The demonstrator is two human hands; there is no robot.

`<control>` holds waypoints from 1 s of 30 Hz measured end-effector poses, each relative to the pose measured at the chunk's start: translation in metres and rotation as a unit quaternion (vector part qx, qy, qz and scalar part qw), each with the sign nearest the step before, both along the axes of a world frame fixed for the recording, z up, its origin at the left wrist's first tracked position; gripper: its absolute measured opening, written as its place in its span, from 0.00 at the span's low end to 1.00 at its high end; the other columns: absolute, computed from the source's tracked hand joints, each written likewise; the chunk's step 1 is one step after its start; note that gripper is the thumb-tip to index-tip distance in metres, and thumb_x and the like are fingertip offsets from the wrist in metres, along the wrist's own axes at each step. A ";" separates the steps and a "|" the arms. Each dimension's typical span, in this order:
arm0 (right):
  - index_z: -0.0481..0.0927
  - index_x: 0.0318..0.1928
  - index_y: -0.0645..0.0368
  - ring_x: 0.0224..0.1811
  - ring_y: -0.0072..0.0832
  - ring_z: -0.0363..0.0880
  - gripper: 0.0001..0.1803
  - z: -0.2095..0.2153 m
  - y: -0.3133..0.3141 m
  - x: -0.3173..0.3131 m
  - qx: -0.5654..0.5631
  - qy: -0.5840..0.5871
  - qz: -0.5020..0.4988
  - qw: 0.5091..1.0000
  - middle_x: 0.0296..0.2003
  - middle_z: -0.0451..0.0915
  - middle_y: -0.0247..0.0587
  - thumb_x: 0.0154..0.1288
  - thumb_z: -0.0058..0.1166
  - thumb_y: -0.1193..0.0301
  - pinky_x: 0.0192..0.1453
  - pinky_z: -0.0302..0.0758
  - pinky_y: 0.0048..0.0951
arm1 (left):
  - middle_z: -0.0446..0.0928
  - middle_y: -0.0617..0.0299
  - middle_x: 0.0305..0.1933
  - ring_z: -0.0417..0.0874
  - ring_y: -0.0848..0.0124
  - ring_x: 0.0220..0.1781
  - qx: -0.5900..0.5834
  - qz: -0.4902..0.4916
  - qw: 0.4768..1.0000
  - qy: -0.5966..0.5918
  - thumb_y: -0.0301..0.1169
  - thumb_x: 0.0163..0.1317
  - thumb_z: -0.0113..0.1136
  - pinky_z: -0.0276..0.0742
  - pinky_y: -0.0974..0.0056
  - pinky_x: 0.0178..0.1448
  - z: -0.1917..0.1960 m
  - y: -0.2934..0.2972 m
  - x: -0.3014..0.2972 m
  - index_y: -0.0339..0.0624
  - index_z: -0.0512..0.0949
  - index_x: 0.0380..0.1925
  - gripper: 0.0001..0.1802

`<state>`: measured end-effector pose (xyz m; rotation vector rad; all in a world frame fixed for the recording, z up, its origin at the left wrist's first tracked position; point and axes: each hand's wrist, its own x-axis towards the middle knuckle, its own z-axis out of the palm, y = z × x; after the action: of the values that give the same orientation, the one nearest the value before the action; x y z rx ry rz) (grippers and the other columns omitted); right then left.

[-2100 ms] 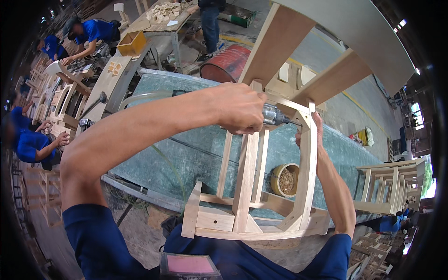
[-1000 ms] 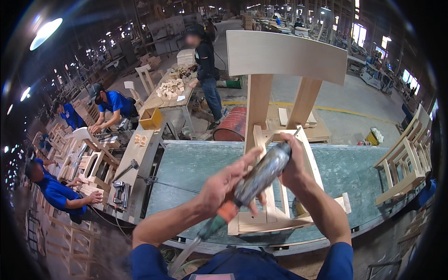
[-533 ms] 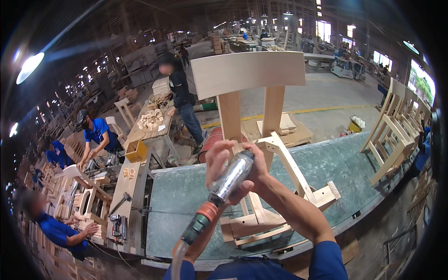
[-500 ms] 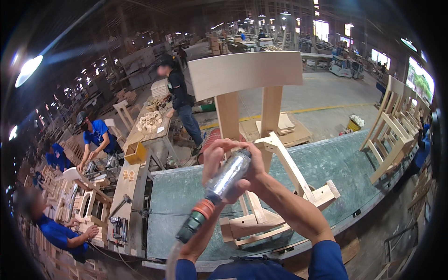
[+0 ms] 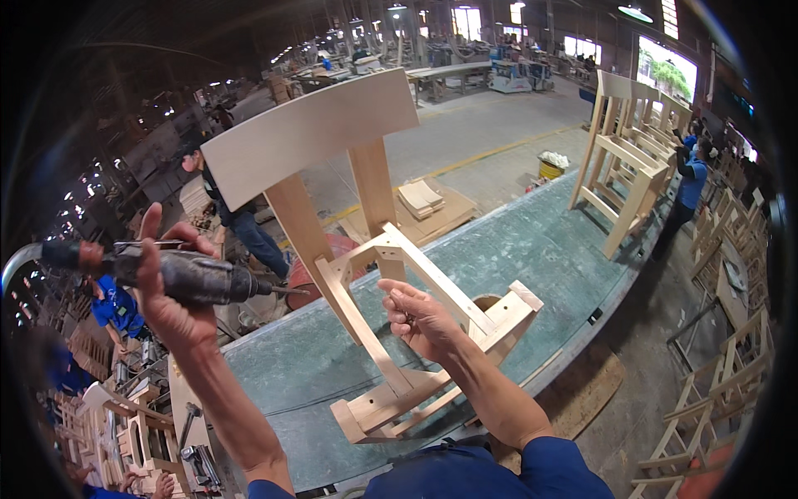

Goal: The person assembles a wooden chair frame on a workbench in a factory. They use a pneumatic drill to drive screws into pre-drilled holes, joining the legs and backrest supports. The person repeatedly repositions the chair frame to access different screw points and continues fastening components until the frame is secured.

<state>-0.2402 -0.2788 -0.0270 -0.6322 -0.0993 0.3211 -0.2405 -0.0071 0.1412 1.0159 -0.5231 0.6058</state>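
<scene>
Grip noted on both sides: left hand (image 5: 170, 287) closed around a dark cylindrical pneumatic screwdriver (image 5: 187, 277), held level, bit toward the pale unfinished wooden chair frame (image 5: 378, 283) — which lies tipped on the green-topped workbench (image 5: 540, 249). Right hand (image 5: 420, 316) half-curled, fingers resting against the frame's rail; whether it pinches anything cannot be told.

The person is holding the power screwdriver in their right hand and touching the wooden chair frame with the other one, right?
Not quite. The head view shows the power screwdriver in the left hand. The right hand is the one touching the wooden chair frame.
</scene>
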 end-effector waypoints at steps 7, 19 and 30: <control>0.78 0.51 0.58 0.29 0.11 0.70 0.12 -0.023 -0.022 -0.004 0.068 0.005 0.028 0.997 0.37 0.79 0.30 0.72 0.57 0.68 0.26 0.67 0.11 | 0.76 0.53 0.40 0.80 0.59 0.36 -0.066 -0.180 0.981 0.035 0.46 0.66 0.61 0.79 0.54 0.45 0.003 -0.034 0.001 0.39 0.75 0.42 0.20; 0.81 0.48 0.57 0.30 0.12 0.74 0.10 -0.012 -0.028 -0.031 0.116 -0.010 -0.099 0.988 0.35 0.82 0.29 0.70 0.60 0.68 0.27 0.67 0.13 | 0.73 0.54 0.41 0.78 0.58 0.38 -0.142 -0.260 0.955 0.023 0.46 0.66 0.61 0.78 0.53 0.47 -0.022 -0.083 0.010 0.40 0.74 0.41 0.20; 0.81 0.46 0.57 0.24 0.11 0.70 0.11 -0.012 -0.017 -0.030 0.250 0.058 -0.078 0.963 0.33 0.81 0.31 0.69 0.61 0.64 0.19 0.65 0.10 | 0.67 0.56 0.45 0.74 0.63 0.44 -0.097 -0.264 0.959 0.007 0.45 0.70 0.57 0.74 0.57 0.54 -0.032 -0.089 0.009 0.39 0.68 0.46 0.20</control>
<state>-0.2705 -0.2961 -0.0393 -0.1178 -0.0161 0.1686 -0.2319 -0.0956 0.1087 0.6531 -0.6767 0.1661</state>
